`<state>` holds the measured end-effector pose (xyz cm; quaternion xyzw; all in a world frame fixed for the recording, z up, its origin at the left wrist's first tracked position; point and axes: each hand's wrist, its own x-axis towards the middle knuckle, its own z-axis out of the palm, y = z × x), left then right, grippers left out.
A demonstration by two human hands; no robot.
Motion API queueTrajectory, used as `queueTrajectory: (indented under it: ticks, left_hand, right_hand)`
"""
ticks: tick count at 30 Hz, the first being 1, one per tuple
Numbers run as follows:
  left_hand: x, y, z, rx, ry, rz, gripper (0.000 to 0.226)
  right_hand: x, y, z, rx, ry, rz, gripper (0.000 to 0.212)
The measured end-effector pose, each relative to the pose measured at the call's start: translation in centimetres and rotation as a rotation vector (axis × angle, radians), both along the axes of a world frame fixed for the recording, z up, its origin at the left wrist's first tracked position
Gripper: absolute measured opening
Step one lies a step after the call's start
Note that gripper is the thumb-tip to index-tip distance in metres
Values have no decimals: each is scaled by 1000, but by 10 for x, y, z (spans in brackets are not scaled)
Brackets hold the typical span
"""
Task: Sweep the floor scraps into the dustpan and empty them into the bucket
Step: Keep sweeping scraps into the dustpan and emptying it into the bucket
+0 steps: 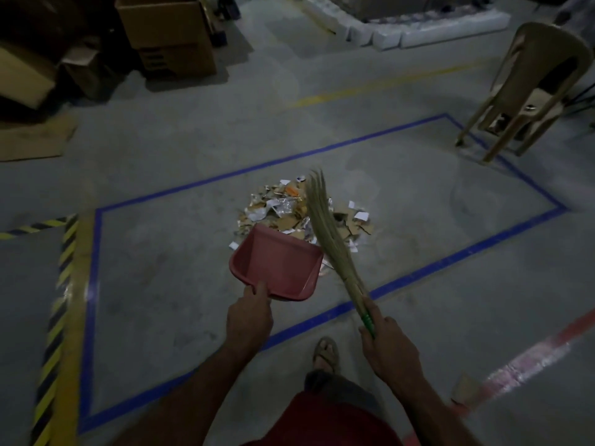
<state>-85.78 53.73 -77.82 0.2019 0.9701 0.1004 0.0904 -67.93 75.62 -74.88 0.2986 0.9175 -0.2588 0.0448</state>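
Here, head view: dustpan (277, 263) empty, mouth touching scraps (299, 210) piled on floor (161, 252) inside blue tape (418, 275). Left hand (249, 317) clenched on dustpan handle; right hand (386, 344) wrapped round broom (325, 220), bristles over pile. Chair (531, 88) far right, boxes (167, 37) behind. Dim; bucket unseen.

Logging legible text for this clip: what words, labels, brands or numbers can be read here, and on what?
None can be read.
Cardboard box: dark printed patches, too blurred.
Scrap pile: white slips, any print too small.
Dustpan, broom: no markings visible.
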Motion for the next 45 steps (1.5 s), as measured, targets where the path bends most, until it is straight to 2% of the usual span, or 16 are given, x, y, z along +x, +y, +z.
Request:
queueTrajectory:
  ticks: [7,14,19,23,27,32,37,40,42,45]
  left_hand:
    - [-114,38,3,15,-12,58,21]
    - [-222,43,-15,-66,-151,90,29]
    - [-316,35,-72,-63,-221,60,46]
    - [-395,32,-118,-92,-290,40,39]
    - [-437,12,-155,-107,-304,46,38]
    - [-453,-26,-220,-205,-379,106,33]
    - [-464,-38,-308,-246,-411,161,29]
    - [-471,-32,-353,-290,-427,159,32]
    - [-472,-23,-374,-312,-431,134,32]
    - [-475,-5,-389,-304,-443,134,31]
  right_hand:
    - [-137,54,1,-50,-45,80,62]
    - [-258,79,-17,-84,-181,107,62]
    - [-334,65,-57,-116,-278,79,62]
    - [-389,54,-99,-183,-326,70,68]
    - [-432,42,-136,-206,-400,85,68]
    - [-493,40,-216,-285,-485,147,62]
    - [-560,38,-353,-232,-569,346,61]
    - [-589,48,-412,-261,-662,416,62]
    - [-591,61,-434,-269,-666,355,61]
    - [-563,82,-448,-368,-621,119,57]
